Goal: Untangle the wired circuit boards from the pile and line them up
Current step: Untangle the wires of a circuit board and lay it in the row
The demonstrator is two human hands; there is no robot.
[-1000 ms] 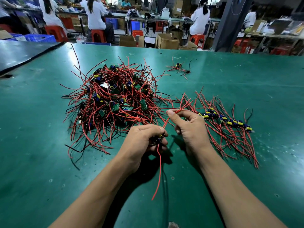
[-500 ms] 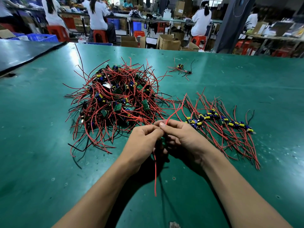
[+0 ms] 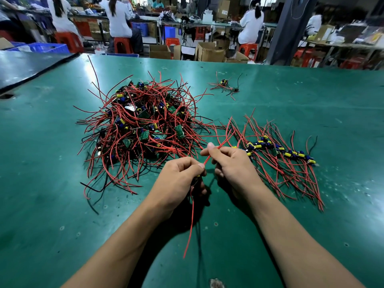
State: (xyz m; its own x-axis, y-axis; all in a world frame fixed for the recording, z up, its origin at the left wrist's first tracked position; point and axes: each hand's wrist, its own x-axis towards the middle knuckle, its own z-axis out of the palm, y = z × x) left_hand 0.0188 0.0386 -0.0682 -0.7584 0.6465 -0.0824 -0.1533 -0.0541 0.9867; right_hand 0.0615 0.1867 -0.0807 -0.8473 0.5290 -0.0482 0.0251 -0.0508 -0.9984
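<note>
Green bench (image 3: 311, 113): L hand (image 3: 178, 179) fingers grip board, R hand (image 3: 230, 165) fingers pinch red wire (image 3: 220, 146)

**Bare hands, bare forearms**

Two forearms enter from six o'clock, both uncovered up to the frame edge: no sleeves, gloves, watch or rings show. The left hand (image 3: 178, 177) and right hand (image 3: 230, 165) have short, plain nails. No markings are visible on either arm.
</note>
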